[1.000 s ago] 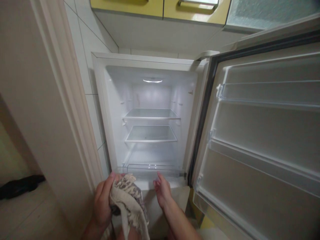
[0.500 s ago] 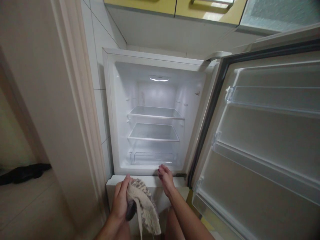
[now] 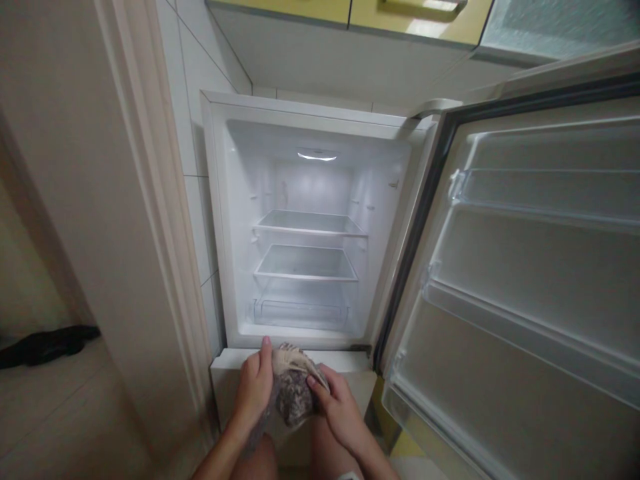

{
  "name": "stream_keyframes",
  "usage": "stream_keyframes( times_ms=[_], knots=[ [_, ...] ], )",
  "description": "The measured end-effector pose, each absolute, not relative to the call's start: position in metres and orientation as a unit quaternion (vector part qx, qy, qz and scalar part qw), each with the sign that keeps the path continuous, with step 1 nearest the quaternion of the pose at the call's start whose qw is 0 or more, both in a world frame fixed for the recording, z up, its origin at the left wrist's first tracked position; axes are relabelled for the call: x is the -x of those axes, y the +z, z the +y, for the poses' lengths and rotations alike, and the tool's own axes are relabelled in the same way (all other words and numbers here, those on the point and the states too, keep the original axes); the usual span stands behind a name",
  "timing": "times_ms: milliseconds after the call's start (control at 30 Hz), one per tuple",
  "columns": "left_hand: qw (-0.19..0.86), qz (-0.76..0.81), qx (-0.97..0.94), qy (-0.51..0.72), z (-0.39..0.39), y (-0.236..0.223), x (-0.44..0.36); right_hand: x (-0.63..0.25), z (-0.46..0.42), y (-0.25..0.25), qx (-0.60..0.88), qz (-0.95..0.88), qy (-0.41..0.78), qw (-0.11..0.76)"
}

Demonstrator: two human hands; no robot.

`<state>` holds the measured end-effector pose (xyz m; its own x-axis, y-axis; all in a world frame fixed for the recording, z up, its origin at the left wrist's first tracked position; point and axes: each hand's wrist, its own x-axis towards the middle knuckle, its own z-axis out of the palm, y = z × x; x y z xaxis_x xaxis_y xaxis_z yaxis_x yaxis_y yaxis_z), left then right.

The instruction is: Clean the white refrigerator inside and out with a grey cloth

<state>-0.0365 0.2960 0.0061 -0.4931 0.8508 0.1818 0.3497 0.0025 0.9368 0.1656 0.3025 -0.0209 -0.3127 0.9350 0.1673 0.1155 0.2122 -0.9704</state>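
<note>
A crumpled beige and grey patterned cloth (image 3: 293, 383) is bunched between both hands, low in the middle of the view. My left hand (image 3: 254, 393) grips its left side with the thumb up. On the cloth's right side, my right hand (image 3: 337, 403) presses with curled fingers. Both hands hover in front of the lower edge of an open fridge (image 3: 220, 220), just above the closed white lower compartment (image 3: 227, 373). Inside the lit fridge are two glass shelves (image 3: 305, 263) and a clear drawer (image 3: 300, 310), all bare.
The fridge door (image 3: 530, 280) stands wide open on the right, its bins bare. A door frame and wall (image 3: 130, 220) close in on the left, with white tiles beside the fridge. Yellow cabinets (image 3: 380, 10) hang overhead. A dark item (image 3: 45, 343) lies on the floor far left.
My right hand has come off the fridge's lower edge and joined the left hand on the cloth. The cloth, hanging loose before, is now bunched up.
</note>
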Motion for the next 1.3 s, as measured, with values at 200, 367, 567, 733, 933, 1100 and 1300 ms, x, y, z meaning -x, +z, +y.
stream_keyframes(
  times_ms=[200, 367, 567, 733, 933, 1100, 1300],
  knots=[
    [0.222, 0.624, -0.558, 0.5, 0.282, -0.004, 0.044, -0.196, 0.307, 0.045, 0.395, -0.761, 0.298, 0.419],
    [0.296, 0.545, -0.669, 0.41, 0.275, 0.011, 0.064, -0.217, 0.312, 0.083, 0.379, -0.829, 0.245, 0.331],
    [0.276, 0.52, -0.711, 0.385, 0.264, 0.045, 0.075, -0.244, 0.309, 0.119, 0.297, -0.862, 0.282, 0.298],
    [0.342, 0.556, -0.694, 0.303, 0.254, 0.055, 0.081, -0.26, 0.302, 0.133, 0.291, -0.856, 0.288, 0.316],
    [0.453, 0.445, -0.716, 0.288, 0.26, 0.058, 0.066, -0.24, 0.302, 0.137, 0.223, -0.901, 0.294, 0.228],
    [0.526, 0.394, -0.684, 0.317, 0.266, 0.039, 0.038, -0.214, 0.306, 0.156, 0.178, -0.936, 0.273, 0.133],
    [0.487, 0.423, -0.674, 0.36, 0.254, 0.029, 0.01, -0.223, 0.314, 0.17, 0.214, -0.931, 0.28, 0.099]
  ],
)
